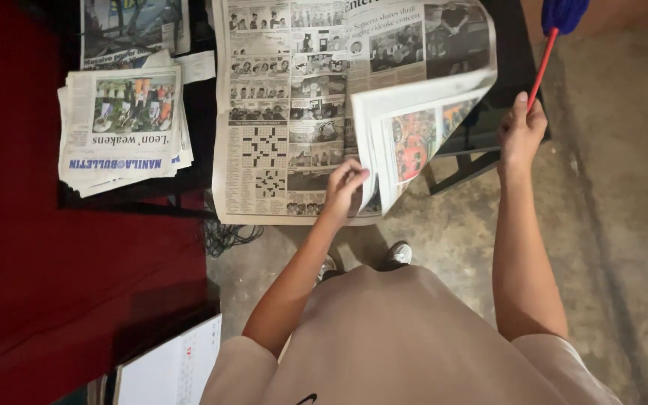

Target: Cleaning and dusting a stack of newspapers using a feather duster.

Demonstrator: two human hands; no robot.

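My left hand [344,182] pinches the lower edge of a lifted page of the open newspaper [286,112], which lies spread on the dark counter [196,112] just ahead of me. My right hand [521,131], out to the side over the concrete floor [609,225], grips a red-handled duster [545,60] with a blue head. A folded newspaper stack [125,127] sits well left.

Open newspaper [286,112] on table, right page curled; red-handled duster [545,56] upright.
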